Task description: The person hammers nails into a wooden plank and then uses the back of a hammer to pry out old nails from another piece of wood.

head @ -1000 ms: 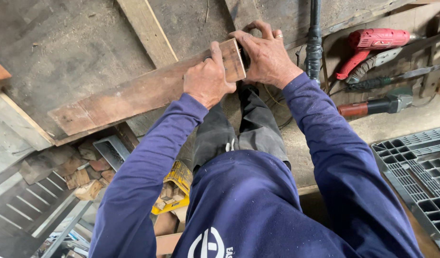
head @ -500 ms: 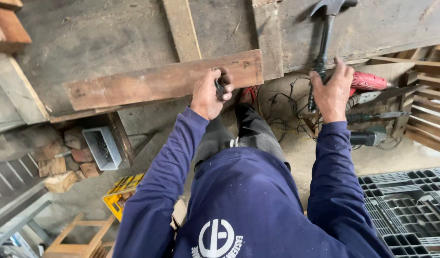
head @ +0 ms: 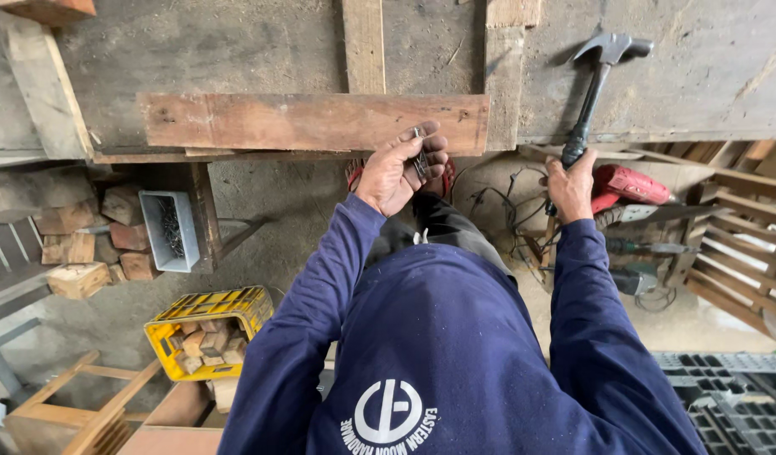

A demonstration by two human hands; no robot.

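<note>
A reddish wooden plank [head: 312, 122] lies flat across the grey workbench [head: 194, 50], over two pale upright battens. My left hand [head: 400, 168] is palm up just below the plank's right part, its fingers curled around several nails [head: 419, 156]. My right hand [head: 570, 187] grips the black handle of a claw hammer [head: 594, 80], whose steel head rests on the bench top to the right of the plank. My blue sleeves fill the lower middle of the view.
A red power drill [head: 628, 185] and tangled cables [head: 501, 215] lie under the bench edge at right. A grey tray of nails [head: 170, 229], stacked wood blocks [head: 76, 244], a yellow crate of offcuts [head: 207, 329] and a black plastic crate [head: 725, 396] stand on the floor.
My right hand has left the plank, gone right and taken the hammer by its handle. My left hand has come off the plank and now holds nails. The view has shifted.
</note>
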